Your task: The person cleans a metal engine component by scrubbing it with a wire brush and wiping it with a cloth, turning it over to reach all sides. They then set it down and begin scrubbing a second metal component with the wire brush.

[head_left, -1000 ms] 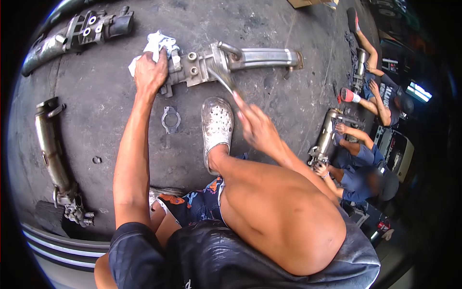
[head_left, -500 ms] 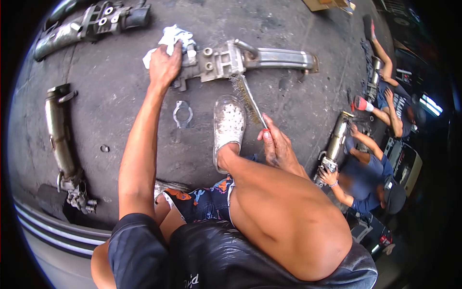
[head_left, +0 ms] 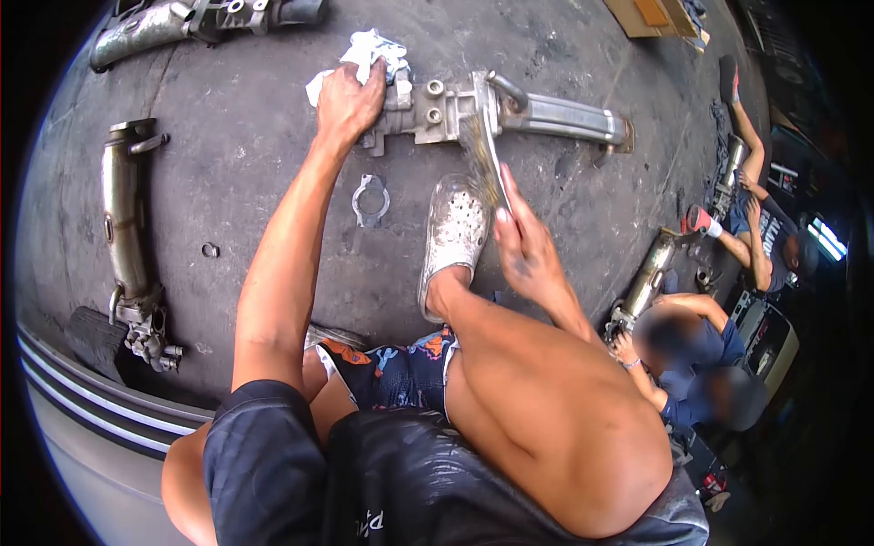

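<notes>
Close to the left end of a metal engine part [head_left: 451,118] with a long ribbed tube, my left hand [head_left: 350,105] is closed on a white rag [head_left: 375,53] and presses there. The part lies on the dark floor. My right hand [head_left: 530,250] grips a wire brush [head_left: 487,162], its handle mostly covered by the fingers. The brush's bristles are smeared by motion and its far end meets the near side of the part, by the flange. A flat metal ring clamp [head_left: 370,201] lies on the floor below the part.
Another tubular metal part [head_left: 126,214] lies at left, near a small ring [head_left: 210,249]. A similar assembly [head_left: 146,41] is at the top left. An open cardboard box [head_left: 651,16] stands at the top right. Two co-workers sit at right beside metal tubes [head_left: 648,273].
The whole view has shifted, putting the part further right. My right hand has pushed the wire brush forward, so its end reaches further onto the part. My left hand keeps the rag.
</notes>
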A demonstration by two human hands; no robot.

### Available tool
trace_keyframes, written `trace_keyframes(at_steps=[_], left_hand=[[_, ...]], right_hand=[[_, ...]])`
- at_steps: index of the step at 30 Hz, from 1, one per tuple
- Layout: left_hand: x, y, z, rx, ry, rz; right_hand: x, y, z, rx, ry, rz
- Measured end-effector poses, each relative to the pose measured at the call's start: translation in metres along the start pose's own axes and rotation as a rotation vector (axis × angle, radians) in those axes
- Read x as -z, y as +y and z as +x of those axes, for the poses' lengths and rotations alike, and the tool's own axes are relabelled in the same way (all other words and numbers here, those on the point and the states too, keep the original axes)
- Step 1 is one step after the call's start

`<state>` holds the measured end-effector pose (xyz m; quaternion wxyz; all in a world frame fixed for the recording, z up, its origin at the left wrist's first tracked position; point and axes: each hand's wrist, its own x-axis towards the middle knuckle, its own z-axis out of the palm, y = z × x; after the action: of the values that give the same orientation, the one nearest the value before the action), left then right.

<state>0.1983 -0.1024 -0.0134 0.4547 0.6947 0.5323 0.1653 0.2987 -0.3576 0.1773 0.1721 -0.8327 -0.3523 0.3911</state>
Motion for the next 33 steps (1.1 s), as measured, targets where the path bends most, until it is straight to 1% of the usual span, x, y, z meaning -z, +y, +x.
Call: trace_keyframes(at_steps=[2,4,5,8,10,11,14,15,18,20,21,24,25,26,28,30,31,33], left_hand=[[-0.004,-0.005,-0.002,0.009,-0.023,0.016],[-0.001,-0.001,-0.005,0.004,-0.034,-0.007],[0.000,0.001,-0.006,-0.004,-0.029,-0.003],[-0.001,0.000,-0.002,-0.004,-0.026,0.017],[0.001,0.002,-0.003,0.037,-0.045,0.020],[-0.001,-0.001,-0.002,0.022,-0.037,-0.015],[0.000,-0.007,-0.002,0.027,0.007,-0.086],[0.000,-0.008,-0.004,0.028,0.016,-0.118],[-0.011,-0.015,0.000,0.065,0.043,-0.174],[-0.009,-0.017,0.001,0.067,0.053,-0.183],[-0.006,-0.015,-0.001,0.055,0.056,-0.146],[0.003,-0.003,-0.003,0.177,-0.056,-0.179],[-0.001,-0.001,-0.011,0.078,0.089,-0.135],[-0.002,-0.002,-0.012,0.059,0.088,-0.108],[-0.004,-0.007,-0.016,0.015,0.102,-0.139],[-0.010,-0.014,-0.011,0.041,0.083,-0.156],[-0.006,-0.011,-0.011,0.012,0.081,-0.156],[-0.004,-0.011,-0.004,0.059,0.098,-0.159]], right_hand=[[0.003,-0.011,-0.005,-0.082,-0.043,0.019],[0.000,-0.011,0.002,-0.012,-0.036,0.008],[-0.009,-0.008,0.026,0.106,-0.013,-0.014],[-0.015,-0.013,0.047,0.220,-0.019,-0.057],[-0.011,-0.017,0.022,0.222,-0.035,-0.118],[-0.006,-0.007,0.009,0.223,-0.065,-0.114],[0.010,0.017,-0.005,0.430,-0.064,-0.250],[0.012,-0.003,-0.002,0.382,-0.012,-0.227],[0.002,-0.020,0.051,0.326,-0.029,-0.272],[-0.005,-0.018,0.079,0.428,-0.010,-0.223],[-0.008,-0.016,0.082,0.472,0.001,-0.192],[0.018,-0.016,0.033,0.314,-0.069,-0.255],[0.030,-0.008,0.029,0.386,-0.036,-0.286],[0.041,0.008,0.022,0.449,-0.014,-0.314],[0.045,-0.003,0.029,0.436,-0.057,-0.329],[0.043,-0.026,0.047,0.249,-0.151,-0.298],[0.028,-0.016,0.065,0.368,-0.131,-0.262],[0.015,-0.013,0.086,0.438,-0.083,-0.249]])
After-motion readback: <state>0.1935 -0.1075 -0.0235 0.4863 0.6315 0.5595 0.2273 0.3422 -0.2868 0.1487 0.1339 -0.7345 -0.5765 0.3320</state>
